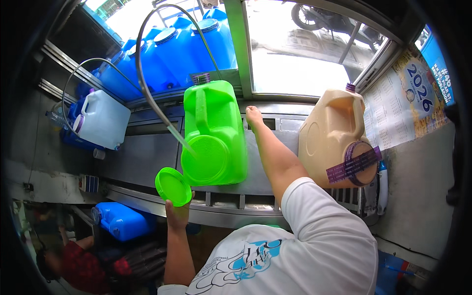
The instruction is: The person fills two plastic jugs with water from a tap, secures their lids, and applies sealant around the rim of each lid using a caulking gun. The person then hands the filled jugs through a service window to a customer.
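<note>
My left hand [177, 211] grips a round green lid [173, 186] in front of a green jug [216, 123]. A clear hose [174, 130] arches over and reaches down to the jug's wide round mouth [204, 158]. My right hand [253, 115] is closed at the back of the steel counter [137, 152], right of the jug; whatever is in it is too small to make out. A beige jug [319, 142] with purple tape across its round cap stands to the right of my right arm.
A pale blue jug [105, 120] stands at the left, with large blue jugs [172, 54] behind it. A window frame [243, 49] runs along the back; a calendar [403, 98] hangs at the right. A blue jug [125, 221] and a person in red [78, 260] are at lower left.
</note>
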`<state>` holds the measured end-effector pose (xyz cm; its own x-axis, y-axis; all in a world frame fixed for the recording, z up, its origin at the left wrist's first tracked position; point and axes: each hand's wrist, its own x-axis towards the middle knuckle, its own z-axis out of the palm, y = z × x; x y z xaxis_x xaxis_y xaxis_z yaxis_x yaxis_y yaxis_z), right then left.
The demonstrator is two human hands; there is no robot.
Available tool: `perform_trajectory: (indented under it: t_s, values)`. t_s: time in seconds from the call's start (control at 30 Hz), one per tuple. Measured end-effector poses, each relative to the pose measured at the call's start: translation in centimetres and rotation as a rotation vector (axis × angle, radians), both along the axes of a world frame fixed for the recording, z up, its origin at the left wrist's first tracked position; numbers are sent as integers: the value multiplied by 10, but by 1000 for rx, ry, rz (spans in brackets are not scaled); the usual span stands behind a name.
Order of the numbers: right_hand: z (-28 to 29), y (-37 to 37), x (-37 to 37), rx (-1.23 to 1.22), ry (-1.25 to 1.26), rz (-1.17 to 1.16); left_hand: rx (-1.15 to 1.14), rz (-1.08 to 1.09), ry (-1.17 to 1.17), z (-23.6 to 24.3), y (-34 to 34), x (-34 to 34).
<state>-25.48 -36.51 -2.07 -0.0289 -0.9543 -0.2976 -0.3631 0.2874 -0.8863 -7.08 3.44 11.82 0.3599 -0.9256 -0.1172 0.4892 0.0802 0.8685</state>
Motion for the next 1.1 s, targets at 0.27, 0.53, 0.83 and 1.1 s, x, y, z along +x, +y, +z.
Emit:
perform_trajectory:
  t_s: [0.27,0.53,0.83,1.1]
  values:
    - [-39,-42,15,76,89,184,93,132,-67,9,8,-32]
    - [-68,-80,50,88,-242,98,154,252,-25,3,46,-46]
    - [-48,-106,49,348,-358,401,160,255,-40,-1,57,-40]
    - [-13,-109,48,133,-159,587,162,278,-18,-11,59,-45]
